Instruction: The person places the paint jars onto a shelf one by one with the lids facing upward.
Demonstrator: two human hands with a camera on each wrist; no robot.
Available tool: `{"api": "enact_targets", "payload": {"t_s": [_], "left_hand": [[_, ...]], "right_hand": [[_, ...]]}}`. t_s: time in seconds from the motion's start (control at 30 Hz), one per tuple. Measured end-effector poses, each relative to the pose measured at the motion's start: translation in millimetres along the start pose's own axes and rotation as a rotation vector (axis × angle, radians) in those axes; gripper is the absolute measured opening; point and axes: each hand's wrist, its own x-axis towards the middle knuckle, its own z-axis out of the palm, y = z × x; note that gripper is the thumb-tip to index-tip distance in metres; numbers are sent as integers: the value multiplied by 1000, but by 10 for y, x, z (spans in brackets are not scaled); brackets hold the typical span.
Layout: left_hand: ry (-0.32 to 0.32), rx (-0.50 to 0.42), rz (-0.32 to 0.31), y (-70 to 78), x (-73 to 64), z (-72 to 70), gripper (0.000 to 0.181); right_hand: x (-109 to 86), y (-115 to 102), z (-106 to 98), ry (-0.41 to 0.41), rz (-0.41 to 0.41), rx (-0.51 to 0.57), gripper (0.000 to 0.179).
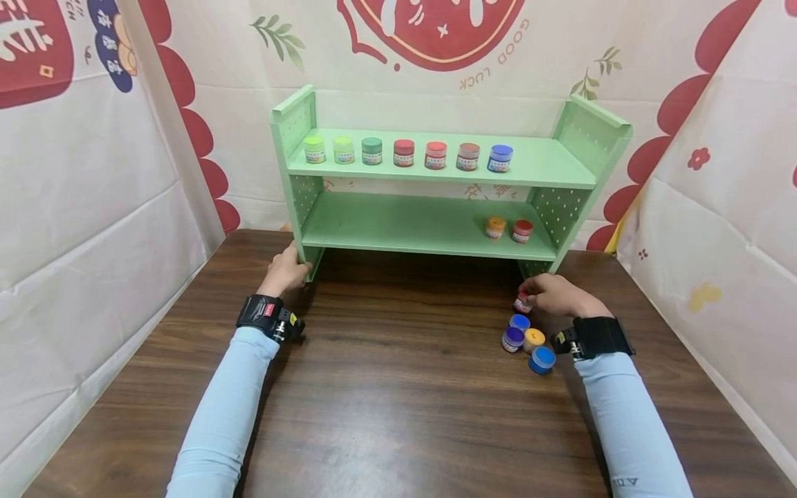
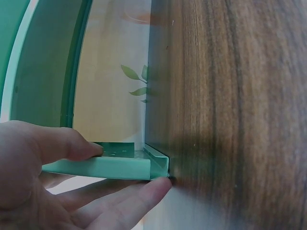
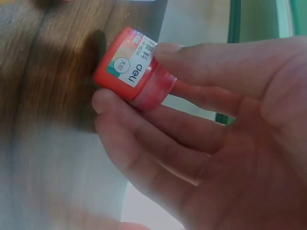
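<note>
A small red paint jar (image 3: 128, 67) with a white label is pinched between the thumb and fingers of my right hand (image 1: 557, 294), low over the table near the shelf's right foot. My left hand (image 1: 286, 270) grips the lower left side panel of the green shelf (image 1: 386, 216); in the left wrist view the thumb lies on one face of the panel (image 2: 110, 167) and the fingers pass behind it. Just in front of my right hand stand a yellow jar (image 1: 533, 339), a purple-blue jar (image 1: 512, 339) and two blue ones, the nearer blue jar (image 1: 542, 360) being closest to my wrist.
Along the upper shelf board stand several paint jars, from a light green jar (image 1: 314, 149) to a blue jar (image 1: 500, 158). The lower board holds an orange-yellow jar (image 1: 495, 227) and a red jar (image 1: 521, 231). Printed cloth (image 1: 436, 107) hangs behind the wooden table (image 1: 386, 387).
</note>
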Motion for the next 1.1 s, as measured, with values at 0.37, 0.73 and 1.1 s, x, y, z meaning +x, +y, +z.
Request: {"api": "enact_targets", "payload": {"t_s": [0.37, 0.73, 1.1], "left_hand": [[-10, -30, -6, 11, -19, -68, 48], [2, -9, -6, 31, 20, 21, 46], [17, 8, -26, 37, 11, 18, 43]], "right_hand": [[-30, -213, -166, 105, -85, -53, 32], [-147, -676, -408, 256, -203, -1, 35], [480, -1078, -708, 301, -243, -66, 32]]}}
